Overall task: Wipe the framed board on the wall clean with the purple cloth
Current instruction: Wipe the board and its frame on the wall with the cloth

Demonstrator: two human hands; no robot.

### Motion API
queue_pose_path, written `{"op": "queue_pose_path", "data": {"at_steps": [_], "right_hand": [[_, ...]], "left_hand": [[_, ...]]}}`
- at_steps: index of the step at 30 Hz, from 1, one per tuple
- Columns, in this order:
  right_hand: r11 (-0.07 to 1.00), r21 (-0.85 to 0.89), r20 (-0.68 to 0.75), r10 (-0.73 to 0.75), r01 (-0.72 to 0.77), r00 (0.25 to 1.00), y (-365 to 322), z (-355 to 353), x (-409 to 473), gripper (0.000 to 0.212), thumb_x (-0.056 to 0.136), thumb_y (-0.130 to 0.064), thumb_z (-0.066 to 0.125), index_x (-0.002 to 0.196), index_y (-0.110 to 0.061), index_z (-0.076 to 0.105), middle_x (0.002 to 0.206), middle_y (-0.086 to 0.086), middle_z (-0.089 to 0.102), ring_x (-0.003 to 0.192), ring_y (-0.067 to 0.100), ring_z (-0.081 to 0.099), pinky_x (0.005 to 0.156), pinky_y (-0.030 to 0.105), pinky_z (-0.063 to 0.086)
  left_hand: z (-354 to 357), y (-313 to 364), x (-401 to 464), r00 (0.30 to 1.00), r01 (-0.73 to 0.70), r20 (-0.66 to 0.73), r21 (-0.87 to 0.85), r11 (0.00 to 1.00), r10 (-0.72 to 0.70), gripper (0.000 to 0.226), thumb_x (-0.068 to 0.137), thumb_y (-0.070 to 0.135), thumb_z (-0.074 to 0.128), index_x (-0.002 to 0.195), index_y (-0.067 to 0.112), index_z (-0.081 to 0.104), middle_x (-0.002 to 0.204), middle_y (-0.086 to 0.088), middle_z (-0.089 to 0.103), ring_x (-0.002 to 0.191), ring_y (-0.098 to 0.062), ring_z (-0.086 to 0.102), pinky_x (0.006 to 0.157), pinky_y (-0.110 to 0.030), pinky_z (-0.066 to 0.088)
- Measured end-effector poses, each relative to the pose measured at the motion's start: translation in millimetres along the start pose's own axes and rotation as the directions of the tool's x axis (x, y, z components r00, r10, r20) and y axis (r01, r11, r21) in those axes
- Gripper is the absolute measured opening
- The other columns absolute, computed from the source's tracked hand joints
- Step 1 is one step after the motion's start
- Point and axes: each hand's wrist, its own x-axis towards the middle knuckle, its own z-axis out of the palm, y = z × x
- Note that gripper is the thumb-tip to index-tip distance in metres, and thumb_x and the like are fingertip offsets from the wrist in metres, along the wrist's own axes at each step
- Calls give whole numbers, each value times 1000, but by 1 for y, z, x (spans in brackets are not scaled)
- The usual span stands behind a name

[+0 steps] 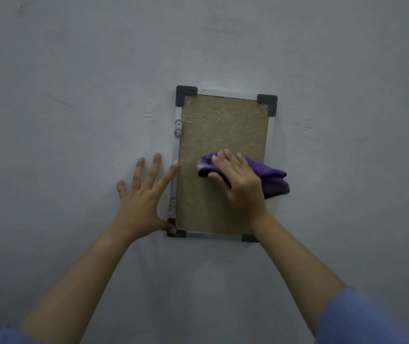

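The left hand (pixel 140 202) lies flat on the grey wall (pixel 61 108) with its fingers (pixel 154 167) spread wide open and holding nothing; the pointer fingertip touches the left edge of the framed board (pixel 223 125) and the thumb rests on the board's black bottom-left corner piece (pixel 173 230). The right hand (pixel 238 184) presses the bunched purple cloth (pixel 271 178) against the brown middle of the board, fingers close together on top and thumb tucked under the cloth's left end. The cloth's right part sticks out past the board's right edge, and both blue sleeves (pixel 362 319) show at the bottom.
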Motion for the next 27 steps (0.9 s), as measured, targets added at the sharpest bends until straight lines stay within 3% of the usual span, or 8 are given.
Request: {"op": "queue_pose_path", "data": {"at_steps": [11, 14, 16, 18, 20, 22, 24, 27], "right_hand": [[993, 36, 48, -110, 108, 993, -41, 17, -113, 35, 95, -32, 53, 109, -5, 69, 115, 9, 67, 113, 21, 60, 99, 37, 45], [992, 101, 76, 68, -76, 995, -56, 8, -115, 42, 97, -39, 46, 106, -7, 70, 110, 6, 70, 108, 15, 62, 97, 29, 46], [855, 291, 41, 438, -430, 898, -70, -6, -105, 48, 95, -48, 44, 102, -10, 72, 97, -5, 73, 93, 5, 66, 85, 19, 50], [581, 460, -12, 760, -671, 650, -74, -22, -91, 45, 90, -52, 49, 91, -15, 73, 67, -18, 68, 62, -5, 60, 59, 12, 45], [407, 505, -67, 898, -761, 435, -63, -40, -68, 42, 93, -43, 51, 77, -8, 69, 55, -14, 58, 51, -4, 50, 51, 18, 38], [296, 556, -70, 948, -777, 312, -43, -58, -35, 43, 95, -37, 49, 64, -9, 59, 57, -9, 53, 50, -1, 45, 52, 22, 37], [261, 612, -75, 959, -746, 274, -24, -72, -2, 46, 96, -39, 47, 57, -15, 51, 56, -4, 48, 52, 7, 43, 53, 24, 37], [478, 614, -264, 874, -628, 407, -5, -77, 47, 43, 98, -36, 46, 58, -20, 48, 54, -9, 44, 44, -1, 41, 46, 12, 30]], "left_hand": [[0, -1, 1, 1000, -6, 0, 0, 1000, 6, 139, 48, 58, 82, 139, 46, -23, 149, 8, -35, 136, -25, -32, 102, -71, 7], [0, -3, 1, 1000, -11, -2, 2, 1000, 11, 139, 48, 59, 81, 138, 47, -24, 149, 9, -36, 136, -25, -32, 102, -71, 7], [1, -4, 1, 1000, -21, -8, -14, 1000, 21, 139, 47, 60, 81, 138, 47, -23, 149, 9, -36, 136, -24, -33, 102, -71, 7], [2, -5, 1, 1000, -26, -14, -16, 1000, 26, 139, 47, 61, 80, 139, 46, -23, 148, 9, -36, 135, -24, -33, 103, -70, 6], [2, -5, 2, 1000, -26, -11, -5, 1000, 26, 139, 47, 63, 79, 139, 46, -24, 148, 8, -37, 135, -24, -34, 103, -70, 7], [1, -5, 2, 1000, -27, -16, -13, 1000, 26, 139, 46, 62, 80, 140, 45, -21, 149, 8, -34, 136, -24, -32, 102, -71, 8], [1, -5, 1, 1000, -24, -17, -21, 999, 23, 139, 46, 61, 80, 140, 46, -20, 149, 9, -34, 136, -24, -32, 102, -71, 7], [2, -4, 1, 1000, -16, -20, -24, 1000, 15, 139, 47, 60, 81, 139, 46, -21, 149, 9, -34, 136, -24, -33, 103, -70, 7]]}}
